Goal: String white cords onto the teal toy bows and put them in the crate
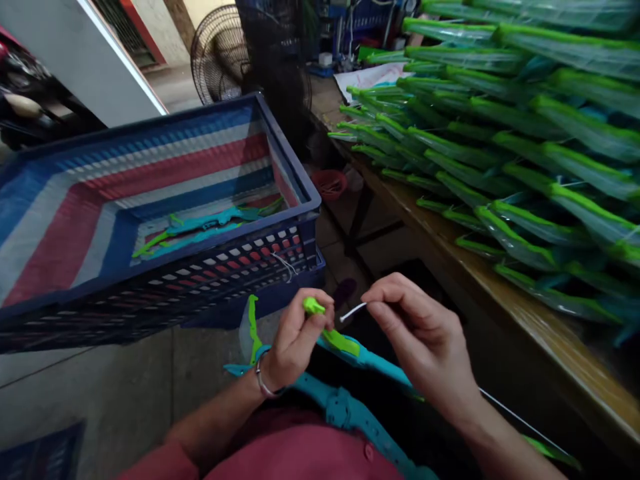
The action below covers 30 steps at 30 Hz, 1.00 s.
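My left hand (295,343) is closed on the green tip of a teal and lime-green plastic toy bow (345,347) that lies across my lap. My right hand (420,333) pinches a thin white string (353,311), its end pointing at the green tip, a short gap apart. The string trails off to the lower right. A bracelet sits on my left wrist.
A blue plastic crate (280,233) lined with striped sheet stands at the left, with a few teal and green bows (210,223) inside. A wooden bench (480,273) at the right carries a big pile of bagged green bows (500,133). A fan (220,53) stands behind.
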Motion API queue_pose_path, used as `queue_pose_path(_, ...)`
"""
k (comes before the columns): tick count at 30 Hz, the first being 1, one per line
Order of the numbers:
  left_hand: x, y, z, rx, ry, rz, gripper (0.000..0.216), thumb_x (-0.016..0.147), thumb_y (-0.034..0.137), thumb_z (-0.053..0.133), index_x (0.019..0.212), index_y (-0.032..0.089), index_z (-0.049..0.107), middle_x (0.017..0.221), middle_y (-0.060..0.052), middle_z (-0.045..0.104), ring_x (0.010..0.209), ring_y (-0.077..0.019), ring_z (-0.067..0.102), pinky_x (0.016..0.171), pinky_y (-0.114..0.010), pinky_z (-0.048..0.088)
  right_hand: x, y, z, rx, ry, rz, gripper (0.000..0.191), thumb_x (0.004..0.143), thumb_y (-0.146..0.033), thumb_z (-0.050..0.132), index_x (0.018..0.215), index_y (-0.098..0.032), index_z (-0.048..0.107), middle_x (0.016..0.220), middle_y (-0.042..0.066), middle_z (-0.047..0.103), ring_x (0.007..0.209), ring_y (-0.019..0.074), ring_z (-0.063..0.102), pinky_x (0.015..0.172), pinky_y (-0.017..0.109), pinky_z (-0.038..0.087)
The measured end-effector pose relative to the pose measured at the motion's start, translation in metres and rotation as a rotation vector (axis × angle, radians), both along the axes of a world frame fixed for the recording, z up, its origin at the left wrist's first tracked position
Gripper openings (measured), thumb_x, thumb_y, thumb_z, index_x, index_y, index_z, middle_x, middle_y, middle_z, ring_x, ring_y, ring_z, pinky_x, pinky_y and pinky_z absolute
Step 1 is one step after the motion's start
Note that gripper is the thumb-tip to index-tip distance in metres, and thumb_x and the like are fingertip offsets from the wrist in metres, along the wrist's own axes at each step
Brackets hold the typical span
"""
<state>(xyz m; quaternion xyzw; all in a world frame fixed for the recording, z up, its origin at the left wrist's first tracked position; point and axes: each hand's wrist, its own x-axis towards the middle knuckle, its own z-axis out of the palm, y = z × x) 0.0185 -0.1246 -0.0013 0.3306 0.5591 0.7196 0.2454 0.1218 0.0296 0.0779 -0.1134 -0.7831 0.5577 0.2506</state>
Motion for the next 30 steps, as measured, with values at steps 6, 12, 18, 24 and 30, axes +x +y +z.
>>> queue_pose_path(6,0.000,-0.008,0.006,0.249,-0.157,-0.045,0.035,0.102,0.053,0.042,0.110,0.021,0.055,0.079,-0.002,0.057,0.072,-0.0165,0.053,0.071,-0.031,0.046,-0.010,-0.017,-0.017,0.053,0.073,-0.001,0.015,0.100,-0.019,0.055,0.093,-0.019,0.067,0.086,0.003,0.060,0.076,0.0136,0.058,0.065,0.026,0.045)
queue_pose_path(12,0.008,-0.007,0.017,0.291,-0.254,-0.051,0.052,0.094,0.071,0.043,0.085,0.021,0.052,0.058,0.002,0.050,0.057,-0.0148,0.044,0.058,-0.027,0.038,-0.013,-0.031,-0.017,0.101,0.122,0.097,0.016,0.102,-0.014,0.049,0.091,-0.016,0.061,0.084,0.001,0.056,0.075,0.0104,0.054,0.066,0.024,0.043)
queue_pose_path(18,0.011,-0.007,0.019,0.313,-0.308,0.003,0.059,0.094,0.070,0.039,0.063,0.020,0.043,0.050,0.002,0.041,0.048,-0.0128,0.037,0.053,-0.028,0.033,0.002,-0.056,-0.012,0.311,0.209,0.202,0.016,0.095,-0.003,0.051,0.106,-0.011,0.060,0.091,0.007,0.058,0.082,0.0132,0.055,0.068,0.026,0.046)
queue_pose_path(24,0.012,-0.011,0.022,0.331,-0.256,-0.032,0.056,0.096,0.064,0.038,0.061,0.021,0.039,0.050,0.003,0.033,0.048,-0.0118,0.034,0.053,-0.029,0.031,0.005,-0.069,-0.019,0.416,0.210,0.161,0.016,0.094,-0.001,0.052,0.104,-0.010,0.060,0.087,0.007,0.056,0.076,0.0138,0.054,0.061,0.026,0.045)
queue_pose_path(30,0.013,-0.014,0.021,0.326,-0.256,-0.036,0.056,0.096,0.064,0.038,0.060,0.020,0.041,0.047,0.002,0.038,0.046,-0.0125,0.033,0.051,-0.029,0.030,0.005,-0.074,-0.020,0.414,0.230,0.139,0.016,0.094,-0.001,0.053,0.105,-0.010,0.059,0.090,0.009,0.059,0.080,0.0151,0.058,0.065,0.026,0.049)
